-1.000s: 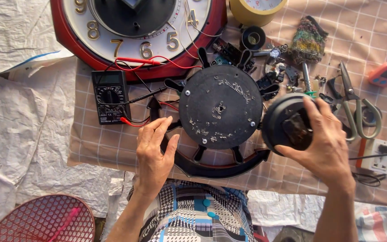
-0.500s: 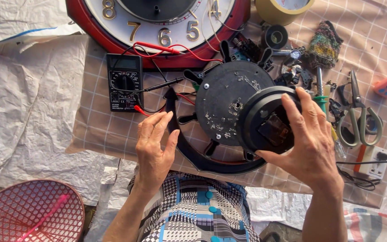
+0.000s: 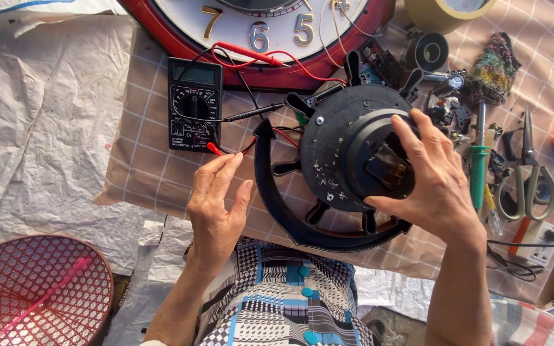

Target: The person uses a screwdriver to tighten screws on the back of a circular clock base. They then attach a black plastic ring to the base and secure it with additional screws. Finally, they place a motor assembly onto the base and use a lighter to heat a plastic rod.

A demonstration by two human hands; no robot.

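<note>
**Hands at a round black fan part on the checked cloth**

Fingers of the right hand (image 3: 434, 182) are wrapped around a round black motor housing (image 3: 376, 163), gripping it by its rim with the thumb on the near side and the fingertips over the far edge. The housing is held just above a black disc (image 3: 331, 138) speckled with pale dust, and that disc sits inside a curved black frame (image 3: 277, 205) with short spokes. All of it rests on a brown checked cloth (image 3: 142, 173) spread over crumpled white sheeting (image 3: 40, 128).

The left hand (image 3: 216, 205) lies open and relaxed on the cloth just left of the frame, holding nothing. Its fingertips come close to a small red plug (image 3: 215, 149) on a red lead, near the lower corner of a black multimeter (image 3: 193, 112). I cannot tell whether a finger actually touches the plug. A black probe (image 3: 251, 113) lies between the meter and the disc.

Beyond these, the red rim of a large wall clock (image 3: 181, 38) runs along the far edge. To the right lie a green-handled screwdriver (image 3: 479, 170), a pair of scissors (image 3: 527, 186) and a roll of tape (image 3: 440, 13). A red mesh basket (image 3: 33, 295) sits at the near left corner.
</note>
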